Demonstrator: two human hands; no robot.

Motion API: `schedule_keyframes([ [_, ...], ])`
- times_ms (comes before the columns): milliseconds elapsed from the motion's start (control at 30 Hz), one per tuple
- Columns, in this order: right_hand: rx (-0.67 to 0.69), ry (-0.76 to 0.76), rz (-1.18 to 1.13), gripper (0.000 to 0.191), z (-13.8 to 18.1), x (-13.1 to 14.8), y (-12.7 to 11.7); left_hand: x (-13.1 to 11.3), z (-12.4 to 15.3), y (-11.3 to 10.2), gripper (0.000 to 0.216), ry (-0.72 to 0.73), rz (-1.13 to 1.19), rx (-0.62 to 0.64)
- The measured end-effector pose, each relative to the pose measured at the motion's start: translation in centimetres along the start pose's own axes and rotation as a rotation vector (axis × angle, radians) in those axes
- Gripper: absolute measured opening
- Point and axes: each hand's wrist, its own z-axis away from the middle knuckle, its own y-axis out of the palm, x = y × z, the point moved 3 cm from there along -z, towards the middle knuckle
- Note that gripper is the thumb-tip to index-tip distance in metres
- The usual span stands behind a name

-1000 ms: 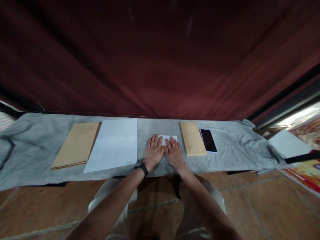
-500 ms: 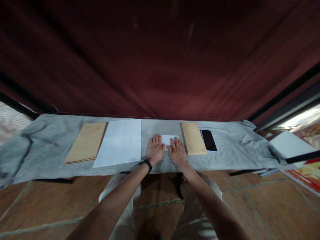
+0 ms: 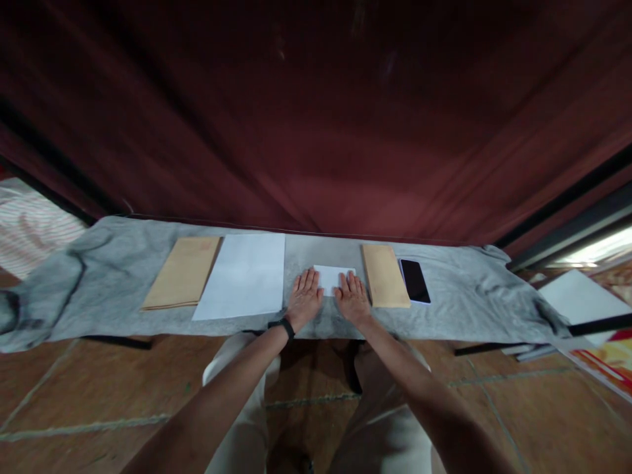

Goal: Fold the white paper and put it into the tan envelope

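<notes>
A small white folded paper (image 3: 330, 278) lies on the grey cloth in front of me. My left hand (image 3: 305, 297) rests flat over its left end, fingers stretched forward, with a dark band on the wrist. Over the right end lies my right hand (image 3: 352, 297), also flat, its fingers a little apart. Both hands press down and cover parts of the paper; its middle shows between them. Left of my hands is a stack of large white paper sheets (image 3: 244, 273). Close to my right hand lies a stack of brown envelopes (image 3: 386, 276).
Farther left lies another stack of brown envelopes (image 3: 184, 272). A phone (image 3: 415, 281) with a dark screen is on the right. The grey cloth (image 3: 469, 289) covers a narrow table. Dark red fabric (image 3: 316, 145) hangs behind it, and a white board (image 3: 582, 297) stands at far right.
My hands have spread slightly apart along the white paper, the left one shifting left, so more of its middle shows. The view has tilted a little.
</notes>
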Motion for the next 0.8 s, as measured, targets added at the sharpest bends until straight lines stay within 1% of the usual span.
schedule_keyframes([
  [67, -0.014, -0.005, -0.013, 0.056, 0.1, 0.0, 0.1, 0.1, 0.7, -0.3, 0.054, 0.046, -0.002, 0.004],
  [200, -0.043, -0.015, -0.027, 0.055, 0.0, 0.0, -0.3, -0.1, 2.6, -0.6, 0.054, 0.225, 0.005, 0.033],
  [267, -0.025, -0.012, -0.007, 0.054, -0.2, 0.1, -0.6, -0.2, 3.2, -0.5, 0.057, 0.259, 0.006, 0.039],
  [400, 0.019, -0.031, 0.016, 0.053, -0.5, 1.0, -1.2, -0.2, 3.7, -0.4, 0.064, 0.248, -0.002, 0.020],
  [567, 0.033, -0.145, -0.018, 0.051, 0.2, 2.3, -1.1, -0.5, 4.0, -0.3, 0.068, 0.232, -0.006, 0.019],
  [700, 0.037, -0.127, -0.015, 0.052, 0.6, 2.0, -0.8, -0.6, 4.4, -0.4, 0.066, 0.200, -0.007, 0.013],
  [800, 0.032, -0.096, -0.015, 0.051, 0.6, 1.7, -0.7, -0.8, 3.4, -0.7, 0.061, 0.176, -0.004, -0.004],
])
